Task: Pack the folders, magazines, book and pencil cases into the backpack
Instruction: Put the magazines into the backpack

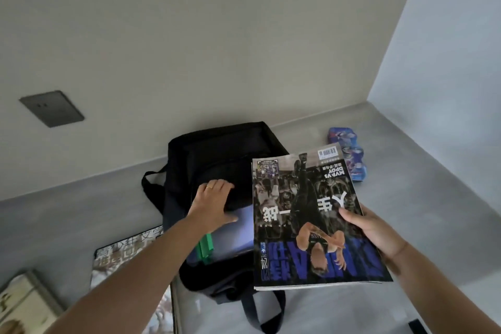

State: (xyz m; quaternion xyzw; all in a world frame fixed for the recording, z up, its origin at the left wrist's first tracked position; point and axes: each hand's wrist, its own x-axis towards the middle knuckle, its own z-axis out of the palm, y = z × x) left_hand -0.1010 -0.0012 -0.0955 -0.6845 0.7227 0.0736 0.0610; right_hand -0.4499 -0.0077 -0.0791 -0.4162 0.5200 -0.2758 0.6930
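The left hand [214, 202] grips the backpack [217, 154] flap open, the right hand [371, 228] pinches the magazines [311, 219] just above its mouth — they'd best go in edge-first, flat against the folder [244, 229] already inside.

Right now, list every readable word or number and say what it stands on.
"MVP VS DPOY": magazine in the right hand, upside down.
"人生一战": same cover, large white characters.
"24": same cover, beside the masthead.
Barcode digits: too small to read.
Second magazine, lower left: characters too blurred.
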